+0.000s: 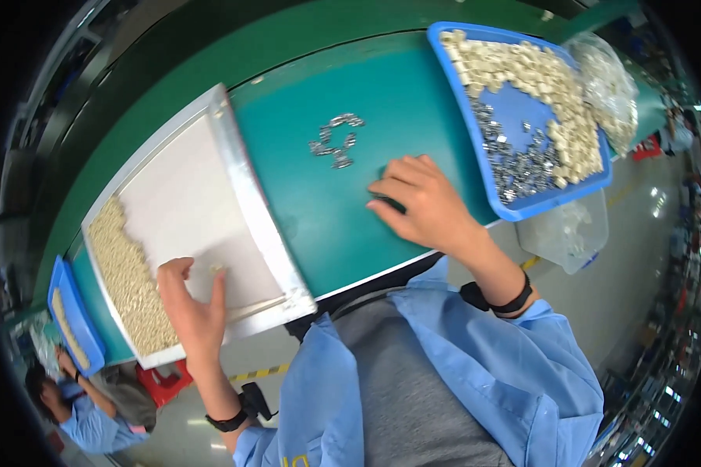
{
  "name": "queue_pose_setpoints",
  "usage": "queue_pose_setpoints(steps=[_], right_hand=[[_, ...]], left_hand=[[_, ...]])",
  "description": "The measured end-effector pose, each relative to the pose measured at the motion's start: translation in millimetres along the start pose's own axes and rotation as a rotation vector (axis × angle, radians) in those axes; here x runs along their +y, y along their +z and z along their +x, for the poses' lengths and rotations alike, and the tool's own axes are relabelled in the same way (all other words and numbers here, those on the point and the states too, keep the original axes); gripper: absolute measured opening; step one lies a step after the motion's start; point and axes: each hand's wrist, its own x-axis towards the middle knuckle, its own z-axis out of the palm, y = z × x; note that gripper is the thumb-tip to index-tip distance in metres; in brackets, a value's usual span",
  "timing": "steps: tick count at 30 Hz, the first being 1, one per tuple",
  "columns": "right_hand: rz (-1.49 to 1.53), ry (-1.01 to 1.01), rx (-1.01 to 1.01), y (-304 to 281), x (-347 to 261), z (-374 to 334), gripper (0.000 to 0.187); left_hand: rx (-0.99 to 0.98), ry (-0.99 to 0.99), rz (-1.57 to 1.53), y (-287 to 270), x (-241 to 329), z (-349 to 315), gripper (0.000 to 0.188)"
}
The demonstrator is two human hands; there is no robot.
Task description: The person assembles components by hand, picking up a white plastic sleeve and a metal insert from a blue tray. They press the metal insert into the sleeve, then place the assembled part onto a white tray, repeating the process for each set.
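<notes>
My left hand point(193, 307) is over the near side of a white-bottomed tray point(202, 179) with a pale frame, thumb and forefinger spread apart. A small cream piece point(216, 268) shows by the thumb tip; I cannot tell whether it touches. Many similar small cream pieces point(128, 280) are gathered along the tray's left side, beside this hand. My right hand point(424, 202) hovers low over or rests on the green work surface point(335, 233), fingers bent, with a gap between thumb and forefinger and nothing visible in it. Beyond it lies a loose cluster of small shiny metal parts point(341, 142).
A blue tray point(514, 212) at the right holds cream pieces and shiny metal parts. Beside it are a clear plastic bag point(607, 86) and, lower down, a translucent bin point(565, 241). Far left, another person point(93, 412) sits near a smaller blue tray point(86, 335).
</notes>
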Motion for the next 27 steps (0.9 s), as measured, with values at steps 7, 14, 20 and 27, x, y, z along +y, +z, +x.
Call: queue_pose_setpoints(steps=[7,14,20,27], right_hand=[[-0.054,-0.020,0.004,4.1,-2.6,3.0,0.011],[0.027,0.022,0.036,5.3,-9.7,2.8,0.011],[0.691,0.285,-0.043,1.3,-19.1,-0.1,0.008],[1.264,0.311,-0.159,3.4,-28.1,0.0,0.018]], left_hand=[[-0.056,-0.448,-0.087,15.0,4.3,-17.4,0.026],[0.106,-0.162,-0.168,24.6,6.1,-5.0,0.016],[0.141,-0.110,-0.368,20.8,26.8,-13.0,0.016],[0.035,0.067,-0.461,21.4,71.3,-1.9,0.020]])
